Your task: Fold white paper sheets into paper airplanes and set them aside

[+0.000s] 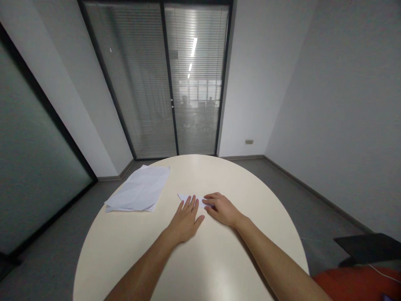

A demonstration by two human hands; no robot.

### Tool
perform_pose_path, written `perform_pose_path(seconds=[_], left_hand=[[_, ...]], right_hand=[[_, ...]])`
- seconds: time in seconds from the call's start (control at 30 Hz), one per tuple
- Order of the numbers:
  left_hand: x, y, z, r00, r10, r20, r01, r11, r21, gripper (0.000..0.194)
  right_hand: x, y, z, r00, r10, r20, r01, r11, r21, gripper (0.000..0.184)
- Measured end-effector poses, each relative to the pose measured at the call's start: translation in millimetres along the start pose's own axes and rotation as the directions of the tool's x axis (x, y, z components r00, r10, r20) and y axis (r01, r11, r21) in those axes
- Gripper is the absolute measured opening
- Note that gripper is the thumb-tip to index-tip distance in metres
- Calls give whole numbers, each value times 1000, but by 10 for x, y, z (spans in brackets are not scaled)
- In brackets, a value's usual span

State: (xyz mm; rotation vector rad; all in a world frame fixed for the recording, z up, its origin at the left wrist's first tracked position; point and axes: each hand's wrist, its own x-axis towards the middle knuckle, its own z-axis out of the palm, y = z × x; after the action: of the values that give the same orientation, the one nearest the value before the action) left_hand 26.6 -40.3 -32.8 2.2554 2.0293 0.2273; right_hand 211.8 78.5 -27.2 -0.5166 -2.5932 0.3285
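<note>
A small white piece of folded paper lies on the round table, largely covered by my hands; a pointed corner sticks out at its left. My left hand rests flat across its left part, fingers stretched and thumb apart on the tabletop. At the paper's right end, my right hand has curled fingers and thumb closed about the edge. The exact contact of the right fingertips is partly hidden.
A stack of creased white sheets sits at the left of the cream round table. Beyond the table stands a glass door with blinds. A dark flat object and something red are at the lower right.
</note>
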Motion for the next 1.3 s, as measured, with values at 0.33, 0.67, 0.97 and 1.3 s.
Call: perform_pose_path(seconds=[0.33,0.67,0.97,1.3], left_hand=[[-19,54,-138,998,31,-58,-33,999,-29,60],[-12,8,-55,999,45,-25,-45,999,-26,66],[-27,7,-74,998,38,41,-36,998,-58,74],[15,-35,-90,992,37,-119,-40,999,-27,49]], right_hand=[[16,-31,31,998,-64,13,64,998,10,37],[5,-22,-59,999,-24,30,22,997,71,28],[-16,-2,-139,998,62,33,-63,997,47,18],[-17,6,-117,994,108,8,-108,994,10,19]])
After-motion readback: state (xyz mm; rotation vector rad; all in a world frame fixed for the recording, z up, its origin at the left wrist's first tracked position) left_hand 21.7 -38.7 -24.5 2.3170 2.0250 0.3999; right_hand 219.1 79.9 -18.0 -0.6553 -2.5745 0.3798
